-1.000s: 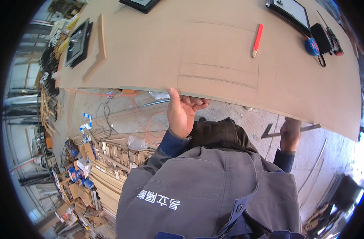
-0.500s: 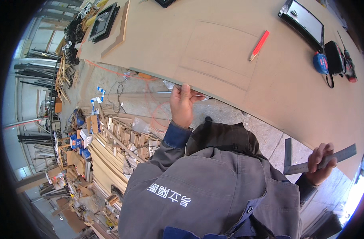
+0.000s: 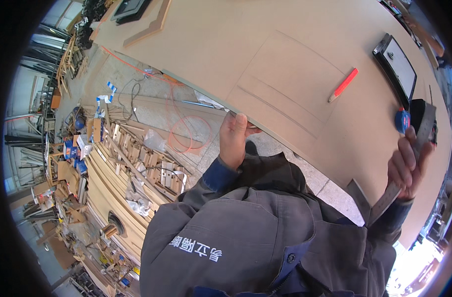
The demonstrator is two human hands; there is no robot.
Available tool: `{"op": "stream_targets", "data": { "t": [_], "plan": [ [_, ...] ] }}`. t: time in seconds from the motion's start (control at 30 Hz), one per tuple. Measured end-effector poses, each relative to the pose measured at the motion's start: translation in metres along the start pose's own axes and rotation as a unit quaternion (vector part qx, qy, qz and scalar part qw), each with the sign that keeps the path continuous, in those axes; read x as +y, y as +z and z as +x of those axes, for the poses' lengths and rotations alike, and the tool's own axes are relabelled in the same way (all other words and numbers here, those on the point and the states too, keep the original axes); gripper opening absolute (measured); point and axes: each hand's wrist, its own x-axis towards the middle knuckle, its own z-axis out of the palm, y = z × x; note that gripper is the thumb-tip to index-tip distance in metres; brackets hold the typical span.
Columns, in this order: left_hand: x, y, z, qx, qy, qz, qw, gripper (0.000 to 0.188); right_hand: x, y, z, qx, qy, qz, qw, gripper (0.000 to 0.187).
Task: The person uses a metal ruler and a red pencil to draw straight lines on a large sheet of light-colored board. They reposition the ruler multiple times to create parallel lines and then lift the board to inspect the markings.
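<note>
While I look down through the head camera from afar, I have 2 hands in view, both occupied. My left hand (image 3: 233, 141) grasps the near edge of the tan tabletop (image 3: 196, 54), its thumb at the rim and its fingers curled just past it. My right hand (image 3: 406, 166) is closed around the long arm of a metal square (image 3: 384, 202), over the right part of the tabletop; the short arm angles up and left from the corner, and I cannot tell whether the tool touches the surface. Between my hands and farther up lies a red pencil (image 3: 344, 85), near dark drawn lines (image 3: 280, 105) that outline a rectangle. Right of the pencil I see a black-framed panel (image 3: 401, 69), with a blue tape measure (image 3: 402, 120) just below it. An orange hose (image 3: 170, 129) loops on the floor at left.
</note>
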Motion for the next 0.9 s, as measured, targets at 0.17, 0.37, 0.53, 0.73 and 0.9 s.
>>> {"op": "stream_targets", "data": {
  "t": [0.17, 0.37, 0.53, 0.73, 0.9],
  "plan": [
    [-0.009, -0.002, -0.001, -0.006, -0.023, -0.068, 0.997, 0.05, -0.004, -0.027, 0.06, 0.053, 0.038, -0.067, 0.996, 0.052],
    [-0.03, 0.002, 0.003, -0.01, -0.04, -0.187, 0.981, 0.059, -0.002, -0.083, 0.107, 0.082, 0.055, -0.112, 0.989, 0.056],
    [-0.031, 0.018, 0.001, 0.038, -0.033, -0.207, 0.977, 0.063, 0.003, -0.106, 0.12, 0.029, 0.074, -0.085, 0.993, 0.066],
    [-0.031, 0.036, 0.001, 0.104, 0.003, -0.172, 0.98, 0.066, 0.006, -0.108, 0.121, -0.03, 0.098, -0.059, 0.993, 0.069],
    [-0.034, 0.036, 0.0, 0.177, 0.003, -0.106, 0.978, 0.071, 0.004, -0.104, 0.122, -0.061, 0.114, -0.043, 0.991, 0.069]
  ]
}}
